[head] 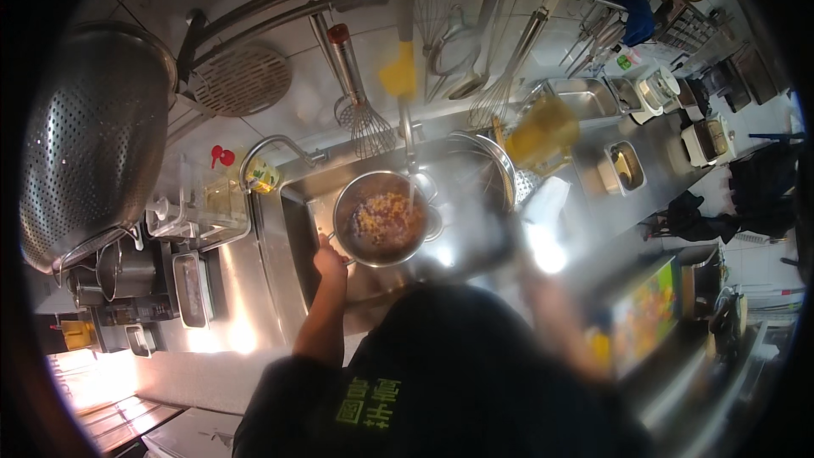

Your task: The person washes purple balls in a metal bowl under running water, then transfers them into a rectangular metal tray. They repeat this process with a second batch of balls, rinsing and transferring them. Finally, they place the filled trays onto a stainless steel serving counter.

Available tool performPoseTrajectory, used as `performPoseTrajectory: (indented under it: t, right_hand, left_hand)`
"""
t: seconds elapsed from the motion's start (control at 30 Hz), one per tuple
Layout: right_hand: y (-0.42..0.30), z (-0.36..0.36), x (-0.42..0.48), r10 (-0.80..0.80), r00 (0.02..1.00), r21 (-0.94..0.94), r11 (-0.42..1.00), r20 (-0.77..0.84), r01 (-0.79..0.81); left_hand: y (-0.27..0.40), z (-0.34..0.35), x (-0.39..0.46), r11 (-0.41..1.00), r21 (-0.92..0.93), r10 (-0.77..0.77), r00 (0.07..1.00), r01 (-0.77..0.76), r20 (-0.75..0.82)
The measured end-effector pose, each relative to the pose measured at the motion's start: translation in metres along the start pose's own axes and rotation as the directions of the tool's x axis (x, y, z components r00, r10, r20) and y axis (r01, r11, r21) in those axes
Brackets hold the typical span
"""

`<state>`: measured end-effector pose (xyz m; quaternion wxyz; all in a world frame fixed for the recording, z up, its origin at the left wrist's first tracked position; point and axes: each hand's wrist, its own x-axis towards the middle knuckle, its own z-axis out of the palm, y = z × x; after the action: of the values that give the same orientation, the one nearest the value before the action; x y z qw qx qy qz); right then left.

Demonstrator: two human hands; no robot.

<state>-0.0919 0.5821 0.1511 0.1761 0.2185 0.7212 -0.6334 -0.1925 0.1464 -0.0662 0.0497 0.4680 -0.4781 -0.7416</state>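
Observation:
My left hand (330,260) grips the side handle of a round stainless steel pot (339,229) in the metal sink (299,203). Inside the pot lie orange and reddish-brown pieces in liquid. A thin stream, apparently water, falls from the faucet (409,140) over the pot's right part. To the right, my right hand (540,286) is badly blurred, just below a whitish, shiny object (548,219); whether it holds that object cannot be told. A blurred yellow container (544,133) stands beyond it.
Whisks (374,130), strainers and a yellow-headed utensil (399,76) hang from the wall rail. A large perforated colander (95,140) is at left. A clear plastic container (219,216) stands left of the sink. On the right counter is a small metal pan (622,167); a curved spout (273,140) rises at the sink's left.

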Motion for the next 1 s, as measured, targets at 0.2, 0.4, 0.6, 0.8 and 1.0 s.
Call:
performPoseTrajectory:
  t: [0.2,0.4,0.6,0.8,1.0]
  right_hand:
    - [-0.016,0.013,-0.006,0.004,0.999,-0.022,1.0,-0.052,-0.006]
    - [0.001,0.001,0.004,-0.019,1.0,-0.042,0.999,-0.015,0.018]
    - [0.013,0.018,0.013,-0.09,0.99,-0.205,0.977,-0.11,0.066]
    - [0.039,0.02,0.034,-0.133,0.981,-0.355,0.932,-0.143,0.075]
    - [0.077,0.026,0.083,-0.221,0.97,-0.649,0.753,-0.098,0.106]
  left_hand:
    - [-0.015,0.033,-0.023,0.996,-0.029,-0.081,0.995,0.083,0.052]
    - [0.017,-0.001,-0.015,0.993,-0.09,-0.069,0.991,0.079,0.113]
    - [-0.008,0.024,-0.005,0.994,-0.04,-0.1,0.994,0.101,0.044]
    - [-0.001,0.003,-0.019,0.988,-0.099,-0.1,0.983,0.116,0.157]
    - [-0.02,0.025,-0.02,0.985,0.174,0.021,1.0,-0.019,-0.005]
